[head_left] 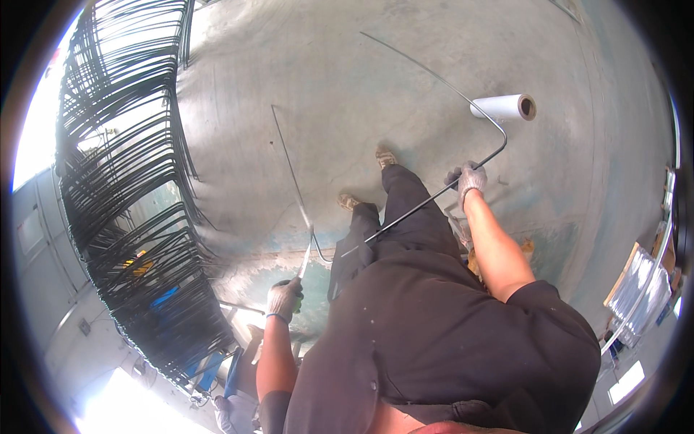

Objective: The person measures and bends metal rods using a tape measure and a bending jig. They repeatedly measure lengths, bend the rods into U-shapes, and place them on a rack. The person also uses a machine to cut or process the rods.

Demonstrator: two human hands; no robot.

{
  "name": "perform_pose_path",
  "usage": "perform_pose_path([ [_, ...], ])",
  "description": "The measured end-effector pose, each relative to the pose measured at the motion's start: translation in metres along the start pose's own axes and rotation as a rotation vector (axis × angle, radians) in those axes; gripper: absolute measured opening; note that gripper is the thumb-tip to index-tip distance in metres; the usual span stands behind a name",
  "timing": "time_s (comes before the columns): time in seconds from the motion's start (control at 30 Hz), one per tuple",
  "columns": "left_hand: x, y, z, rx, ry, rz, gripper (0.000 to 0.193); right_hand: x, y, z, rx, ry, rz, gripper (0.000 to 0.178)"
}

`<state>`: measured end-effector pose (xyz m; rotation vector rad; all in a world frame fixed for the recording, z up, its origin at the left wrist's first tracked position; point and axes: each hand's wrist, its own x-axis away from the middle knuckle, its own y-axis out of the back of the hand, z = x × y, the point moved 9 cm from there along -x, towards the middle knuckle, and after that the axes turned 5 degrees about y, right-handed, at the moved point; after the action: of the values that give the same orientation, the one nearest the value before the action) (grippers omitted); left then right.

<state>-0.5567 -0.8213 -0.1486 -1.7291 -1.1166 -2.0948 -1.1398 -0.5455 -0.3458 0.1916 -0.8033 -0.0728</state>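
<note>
My right hand [468, 179], in a grey glove, is closed around a long dark metal rod [419, 207] bent into a wide U. The rod runs across the front of my legs, and its two arms reach away over the floor. My left hand [284, 296], also gloved, is closed around a slim tool [305, 262] with a pale, blade-like length and a bit of green at the grip. Its tip overlaps the rod's left bend; whether they touch I cannot tell. The tool's exact kind is not clear.
On the left, a tall rack holds several rows of dark bent rods [137, 166]. A white roll [499, 107] with a brown core lies on the floor [311, 65] ahead to the right. Silvery wrapped stock [642, 293] stands at the far right. Lower left, another person's gloved hand [233, 414] partly shows.
</note>
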Motion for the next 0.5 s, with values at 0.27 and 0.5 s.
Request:
perform_pose_path([
  [0.27, -0.006, 0.053, 0.005, 0.289, -0.097, -0.183, 0.036, 0.027, -0.006, -0.026, 0.013, -0.027, -0.016, 0.018],
  [0.5, 0.017, 0.031, -0.058, 0.108, -0.354, -0.079, 0.037, 0.031, 0.003, -0.026, -0.029, -0.065, 0.013, 0.020],
])
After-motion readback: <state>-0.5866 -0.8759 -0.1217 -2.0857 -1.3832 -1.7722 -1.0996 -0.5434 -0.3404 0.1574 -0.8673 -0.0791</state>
